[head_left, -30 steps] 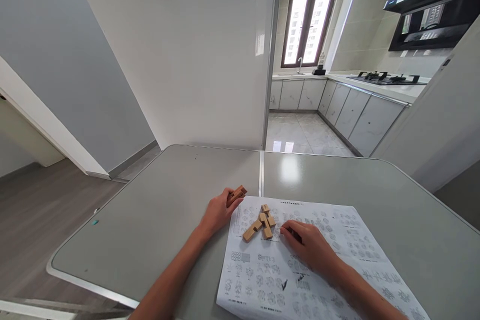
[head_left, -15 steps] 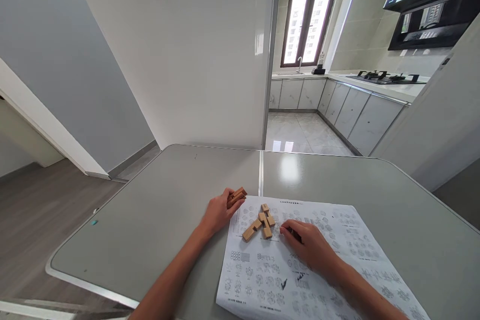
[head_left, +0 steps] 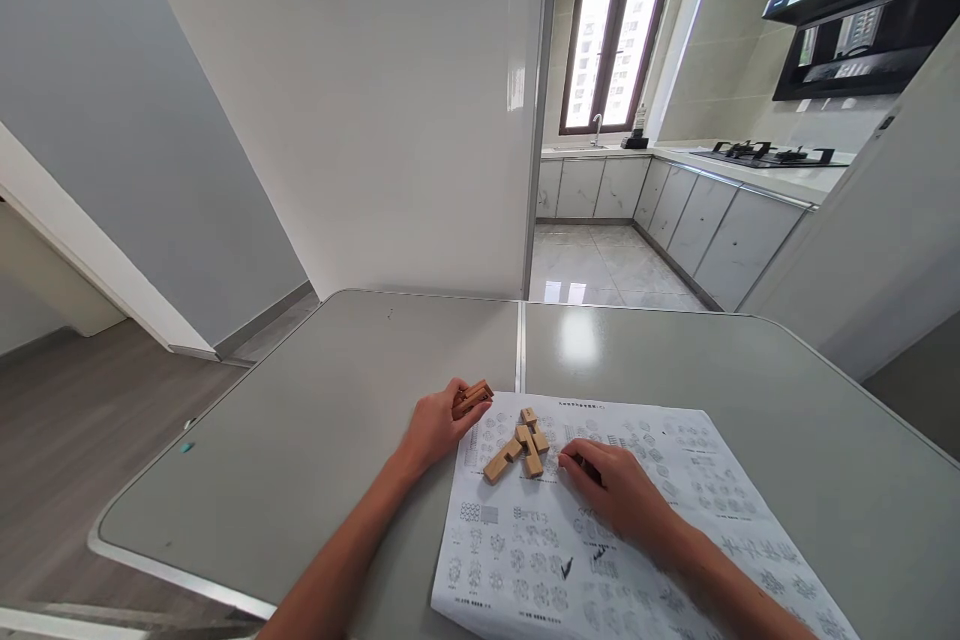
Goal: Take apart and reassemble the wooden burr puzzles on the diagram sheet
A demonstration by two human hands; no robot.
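Observation:
My left hand (head_left: 438, 423) is closed around reddish-brown notched wooden puzzle pieces (head_left: 472, 397), held just over the paper's upper left edge. Fingers partly cover these pieces. My right hand (head_left: 609, 480) rests on the printed sheet (head_left: 540, 540) with its fingers curled in, and nothing shows between them. Just left of its fingertips lies a loose cluster of lighter wooden puzzle pieces: a notched one (head_left: 502, 460) slanting at the left, an upright-lying one (head_left: 530, 452) in the middle, and a small end (head_left: 529, 416) at the top.
The grey table (head_left: 285, 450) has a metal seam (head_left: 521, 345) running down its middle. A small teal bit (head_left: 187, 447) lies near its left edge. Rows of line diagrams cover the sheet. Beyond are a white wall (head_left: 420, 120) and a kitchen with cabinets (head_left: 679, 210).
The view has shifted very slightly. Both hands and the wooden pieces stay practically where they were.

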